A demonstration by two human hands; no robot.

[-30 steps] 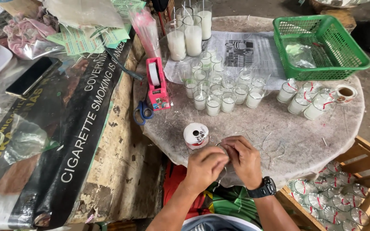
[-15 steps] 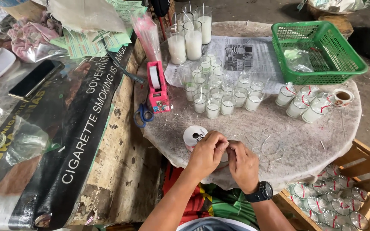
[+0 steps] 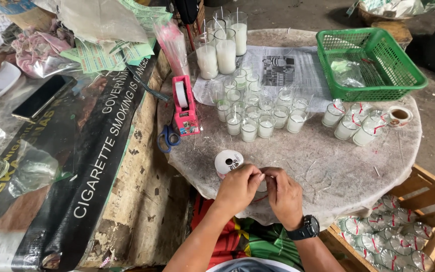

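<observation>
My left hand [image 3: 240, 187] and my right hand [image 3: 284, 194] meet fingertip to fingertip at the near edge of the round stone table [image 3: 328, 171]. Both are closed around a small glass candle [image 3: 263, 186] that they mostly hide. A thin red ribbon [image 3: 262, 198] peeks out under them. A black watch [image 3: 303, 230] sits on the right wrist. A white ribbon spool [image 3: 228, 162] lies just left of my left hand. Several small white candles in glasses [image 3: 258, 113] stand in a cluster at mid table.
Ribbon-tied candles [image 3: 353, 126] stand at the right, with a green basket [image 3: 371, 65] behind them. A pink tape dispenser [image 3: 185, 106] and blue scissors [image 3: 168, 137] lie at the left. Tall candle glasses [image 3: 222, 48] stand at the back. A wooden crate [image 3: 393, 236] of wrapped candles sits lower right.
Both hands have stayed at the table's near edge, their fingers drawing closer around the small candle. The view has shifted slightly.
</observation>
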